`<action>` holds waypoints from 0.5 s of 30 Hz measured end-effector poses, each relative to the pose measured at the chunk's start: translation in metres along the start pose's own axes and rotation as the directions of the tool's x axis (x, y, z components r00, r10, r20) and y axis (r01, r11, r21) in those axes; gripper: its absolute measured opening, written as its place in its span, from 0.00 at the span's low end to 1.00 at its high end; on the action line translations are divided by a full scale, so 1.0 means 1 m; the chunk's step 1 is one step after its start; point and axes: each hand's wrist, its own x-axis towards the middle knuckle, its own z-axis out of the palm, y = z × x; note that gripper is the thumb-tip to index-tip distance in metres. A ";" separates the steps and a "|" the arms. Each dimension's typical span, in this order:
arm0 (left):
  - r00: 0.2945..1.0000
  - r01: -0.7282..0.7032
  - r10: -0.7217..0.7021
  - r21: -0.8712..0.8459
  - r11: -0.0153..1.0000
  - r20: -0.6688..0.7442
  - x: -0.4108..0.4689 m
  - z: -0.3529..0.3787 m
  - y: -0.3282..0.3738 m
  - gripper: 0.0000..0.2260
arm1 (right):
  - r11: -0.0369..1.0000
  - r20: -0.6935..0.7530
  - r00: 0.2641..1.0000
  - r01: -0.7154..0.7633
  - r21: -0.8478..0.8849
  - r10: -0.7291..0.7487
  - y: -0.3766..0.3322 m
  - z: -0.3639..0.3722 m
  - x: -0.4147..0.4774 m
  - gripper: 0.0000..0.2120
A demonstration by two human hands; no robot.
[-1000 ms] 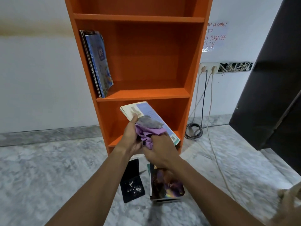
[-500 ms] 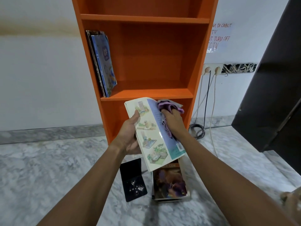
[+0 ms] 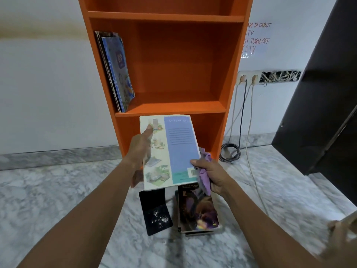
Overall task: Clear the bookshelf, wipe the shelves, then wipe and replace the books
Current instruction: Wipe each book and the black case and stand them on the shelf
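Observation:
A pale book with a lilac back cover (image 3: 172, 151) is held up in front of the orange bookshelf (image 3: 170, 108). My left hand (image 3: 140, 151) grips its left edge, thumb on the cover. My right hand (image 3: 210, 175) grips a crumpled purple cloth (image 3: 204, 171) at the book's lower right corner, thumb on the cover. Several thin books (image 3: 117, 74) lean against the left wall of the middle shelf. On the floor below lie a small black book (image 3: 155, 211) and a short stack topped by a dark purple book (image 3: 197, 207).
Marble floor (image 3: 58, 200) spreads around the shelf. Wall sockets (image 3: 248, 78) with hanging cables and a coiled cord (image 3: 229, 152) sit right of the shelf. A dark door (image 3: 324, 93) stands at far right. Something blurred (image 3: 342, 235) shows at the lower right edge.
The book has been raised and turned flatter toward me. My right hand with the cloth slid from the book's top edge down to its lower right corner.

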 end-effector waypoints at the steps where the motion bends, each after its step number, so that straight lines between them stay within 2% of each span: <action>1: 0.998 -0.003 0.014 0.170 0.985 -0.066 0.005 0.000 -0.004 0.19 | 0.996 -0.065 0.997 0.028 -0.087 -0.034 0.000 -0.001 0.001 0.19; 3: 0.975 0.057 0.056 0.488 0.871 -0.214 0.008 0.005 -0.011 0.22 | 0.953 -0.167 0.973 0.106 -0.284 -0.158 -0.003 0.002 0.002 0.20; 4: 0.964 0.081 0.078 0.564 0.822 -0.253 0.005 0.012 -0.013 0.25 | 0.893 -0.197 0.946 0.156 -0.421 -0.259 -0.005 0.006 0.004 0.19; 5: 0.970 0.068 0.078 0.565 0.822 -0.230 -0.001 0.022 -0.015 0.27 | 0.794 -0.189 0.906 0.213 -0.569 -0.378 -0.006 0.011 0.003 0.13; 6: 0.985 0.026 0.063 0.499 0.866 -0.162 -0.006 0.032 -0.017 0.26 | 0.659 -0.132 0.855 0.278 -0.699 -0.501 -0.007 0.020 0.001 0.06; 8: 0.999 0.025 -0.019 0.226 0.974 -0.028 -0.018 0.055 -0.017 0.19 | 0.344 0.032 0.751 0.338 -0.876 -0.659 -0.005 0.034 -0.001 0.01; 10: 0.998 0.049 -0.048 0.052 0.997 -0.027 -0.021 0.066 -0.011 0.20 | 0.214 0.076 0.683 0.330 -0.920 -0.726 -0.003 0.041 -0.002 0.04; 12: 0.999 0.028 -0.027 0.028 0.999 -0.043 -0.019 0.069 -0.002 0.24 | 0.132 0.102 0.623 0.319 -0.939 -0.775 -0.002 0.042 -0.003 0.02; 13: 0.998 0.013 -0.011 0.023 1.000 -0.069 -0.016 0.067 0.001 0.23 | 0.070 0.140 0.594 0.317 -0.946 -0.793 -0.002 0.043 -0.004 0.03; 15: 0.992 0.017 -0.017 -0.001 1.000 -0.121 -0.010 0.062 0.005 0.13 | -0.021 0.225 0.569 0.342 -0.939 -0.791 -0.001 0.045 -0.005 0.04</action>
